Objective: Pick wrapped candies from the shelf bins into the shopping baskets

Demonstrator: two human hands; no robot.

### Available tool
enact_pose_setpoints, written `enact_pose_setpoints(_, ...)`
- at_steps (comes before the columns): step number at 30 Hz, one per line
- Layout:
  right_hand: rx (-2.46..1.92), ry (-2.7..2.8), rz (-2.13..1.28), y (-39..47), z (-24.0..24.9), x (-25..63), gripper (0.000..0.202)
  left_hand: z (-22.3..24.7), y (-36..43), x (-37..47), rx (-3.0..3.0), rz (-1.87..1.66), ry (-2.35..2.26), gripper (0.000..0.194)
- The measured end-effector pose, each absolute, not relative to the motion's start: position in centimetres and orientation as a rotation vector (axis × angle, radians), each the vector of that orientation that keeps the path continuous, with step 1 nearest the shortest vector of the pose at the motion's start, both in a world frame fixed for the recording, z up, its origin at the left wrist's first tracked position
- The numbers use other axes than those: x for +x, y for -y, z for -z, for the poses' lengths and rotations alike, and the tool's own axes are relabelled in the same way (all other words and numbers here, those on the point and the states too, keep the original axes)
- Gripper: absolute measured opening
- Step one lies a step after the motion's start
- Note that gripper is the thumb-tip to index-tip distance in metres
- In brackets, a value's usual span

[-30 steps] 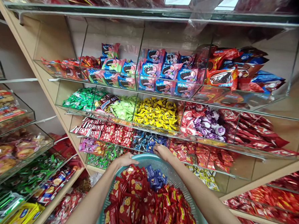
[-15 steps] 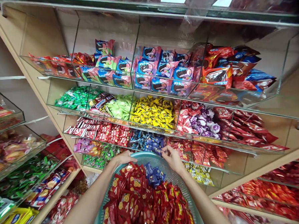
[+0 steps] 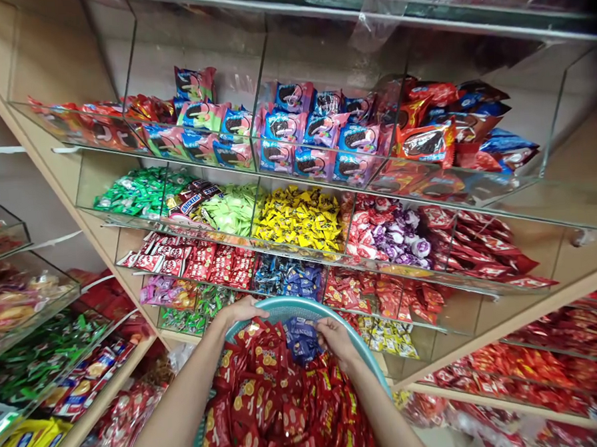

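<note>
A teal plastic basket is tilted at the bottom centre, full of red wrapped candies with a small group of blue packets near its far edge. My left hand grips the basket's far rim, thumb over the edge. Inside the basket, my right hand is closed at the blue packets, fingertips pinched against one of them. Just beyond the rim is a shelf compartment with more blue packets.
Clear-walled shelves rise ahead, holding yellow candies, green candies and cookie packs. Another shelf unit with green sweets stands at the left. Red packets fill shelves at the lower right.
My right hand has moved from beyond the basket's rim down into it, at the blue packets. My left hand stays on the rim. The view has shifted slightly.
</note>
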State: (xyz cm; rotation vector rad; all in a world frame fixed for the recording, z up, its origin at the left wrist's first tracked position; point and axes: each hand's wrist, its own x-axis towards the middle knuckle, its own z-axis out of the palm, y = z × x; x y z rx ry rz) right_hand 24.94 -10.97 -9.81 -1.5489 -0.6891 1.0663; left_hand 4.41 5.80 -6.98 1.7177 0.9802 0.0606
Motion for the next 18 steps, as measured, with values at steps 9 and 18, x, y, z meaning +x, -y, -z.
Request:
enact_pose_setpoints(9,-2.312,1.436,-0.059,9.8,7.1,25.0,0.029,6.2,-5.7,4.4,1.832,-0.049,-1.055,0.039)
enact_pose_setpoints(18,-2.251,1.802,-0.005,4.8,2.4,25.0,0.016,6.0,-5.7,4.2,1.778,-0.064,-1.085,0.038)
